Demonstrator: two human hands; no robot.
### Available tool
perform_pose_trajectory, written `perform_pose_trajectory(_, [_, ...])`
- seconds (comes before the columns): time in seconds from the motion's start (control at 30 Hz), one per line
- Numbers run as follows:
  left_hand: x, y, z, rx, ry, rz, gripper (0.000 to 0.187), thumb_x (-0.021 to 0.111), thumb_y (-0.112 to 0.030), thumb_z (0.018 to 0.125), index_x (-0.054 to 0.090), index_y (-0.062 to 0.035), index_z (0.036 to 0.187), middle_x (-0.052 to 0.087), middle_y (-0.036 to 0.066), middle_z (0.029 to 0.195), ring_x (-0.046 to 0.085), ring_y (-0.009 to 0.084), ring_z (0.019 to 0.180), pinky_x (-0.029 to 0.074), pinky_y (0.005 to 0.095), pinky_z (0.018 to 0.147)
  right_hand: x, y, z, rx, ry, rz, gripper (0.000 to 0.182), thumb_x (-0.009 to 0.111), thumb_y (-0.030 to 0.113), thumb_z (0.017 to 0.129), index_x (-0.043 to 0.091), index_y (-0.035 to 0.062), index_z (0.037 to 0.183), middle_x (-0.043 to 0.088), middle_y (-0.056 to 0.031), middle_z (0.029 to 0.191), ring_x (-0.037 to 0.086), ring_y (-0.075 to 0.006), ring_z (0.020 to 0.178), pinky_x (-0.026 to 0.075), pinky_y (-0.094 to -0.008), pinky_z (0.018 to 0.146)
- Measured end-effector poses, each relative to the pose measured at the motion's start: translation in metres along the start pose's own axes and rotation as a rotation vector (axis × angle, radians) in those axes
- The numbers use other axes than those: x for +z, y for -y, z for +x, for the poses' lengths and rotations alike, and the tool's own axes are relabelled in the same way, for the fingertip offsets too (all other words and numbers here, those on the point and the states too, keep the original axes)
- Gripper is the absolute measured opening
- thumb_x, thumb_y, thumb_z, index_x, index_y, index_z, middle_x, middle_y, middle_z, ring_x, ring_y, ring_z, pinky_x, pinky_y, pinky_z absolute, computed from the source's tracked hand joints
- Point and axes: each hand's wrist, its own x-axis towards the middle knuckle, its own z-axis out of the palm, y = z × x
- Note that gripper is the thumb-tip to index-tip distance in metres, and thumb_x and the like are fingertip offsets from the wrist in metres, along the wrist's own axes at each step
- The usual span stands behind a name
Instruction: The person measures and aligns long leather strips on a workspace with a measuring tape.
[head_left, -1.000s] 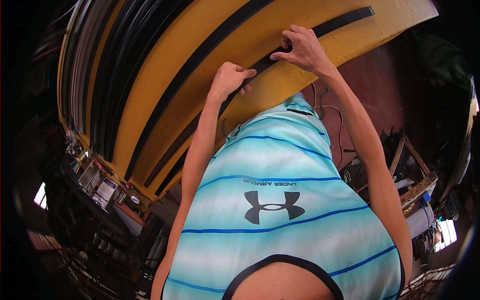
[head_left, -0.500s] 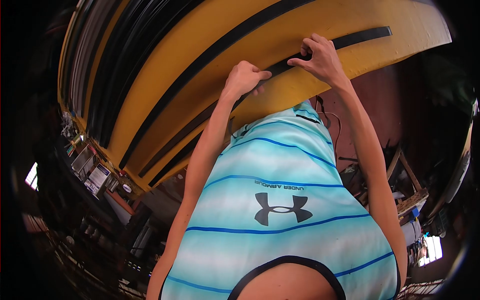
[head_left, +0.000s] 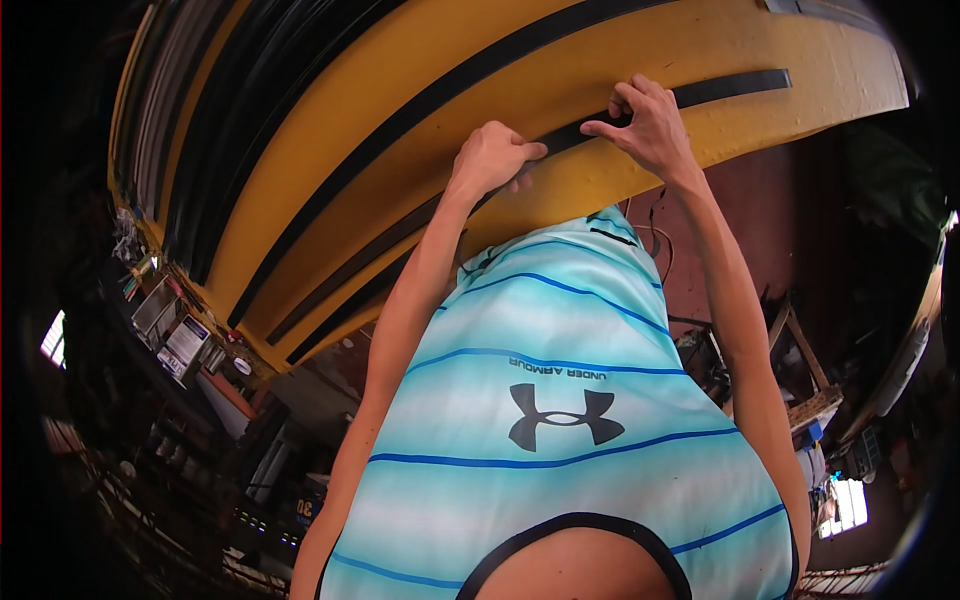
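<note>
One long black strip (head_left: 733, 88) lies along the near side of a yellow tabletop (head_left: 600, 185) and runs beneath both hands. My left hand (head_left: 490, 158) is closed on this strip, its thumb over the top and a fingertip showing below the near edge. To its right, my right hand (head_left: 652, 128) bends its fingers over the far edge of the same strip, with the thumb stretched leftward along it. Dark strip fills the gap between that thumb and the fingers. A short stretch of strip shows between the two hands.
Another long black strip (head_left: 370, 165) curves across the table farther back. Many dark strips (head_left: 250, 110) lie side by side at the far left. A grey-black piece (head_left: 825, 12) sits at the back right. Below the right end stands a wooden frame (head_left: 815, 400).
The view has shifted slightly, bringing the grey-black piece at the back right into sight. Both hands keep nearly the same pose on the strip.
</note>
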Motion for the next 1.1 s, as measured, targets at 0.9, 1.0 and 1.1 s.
perform_pose_trajectory(0.9, [0.005, 0.005, 0.004, 0.026, -0.082, 0.006, 0.033, 0.071, -0.033, 0.09, 0.076, -0.0033, 0.076, 0.074, 0.007, 0.067, 0.067, 0.0131, 0.055, 0.054, 0.03, 0.065, -0.036, -0.102, -0.047, -0.066, -0.182, -0.53, 0.054, 0.046, 0.059, 0.103, 0.042, 0.047, 0.155, 0.025, 0.0041, 0.171, 0.025, -0.0297, 0.156, 0.016, -0.0593, 0.126])
perform_pose_trajectory(1.0, [0.006, 0.0, 0.0, 0.034, -0.103, 0.054, 0.034, 0.07, -0.034, 0.09, 0.076, -0.0047, 0.073, 0.074, 0.007, 0.068, 0.069, 0.0141, 0.058, 0.055, 0.0317, 0.07, -0.038, -0.092, -0.043, -0.006, -0.255, -0.697, 0.055, 0.057, 0.049, 0.101, 0.05, 0.0336, 0.154, 0.036, -0.0025, 0.166, 0.04, -0.0301, 0.149, 0.023, -0.0561, 0.124])
perform_pose_trajectory(1.1, [0.007, 0.001, -0.002, 0.049, -0.108, 0.118, 0.035, 0.067, -0.035, 0.091, 0.077, -0.0057, 0.074, 0.074, 0.007, 0.067, 0.072, 0.0166, 0.064, 0.056, 0.0336, 0.075, -0.015, -0.035, -0.036, -0.226, -0.252, -0.27, 0.046, 0.076, 0.016, 0.088, 0.067, 0.0097, 0.133, 0.062, -0.0073, 0.141, 0.06, -0.0259, 0.119, 0.042, -0.0425, 0.109])
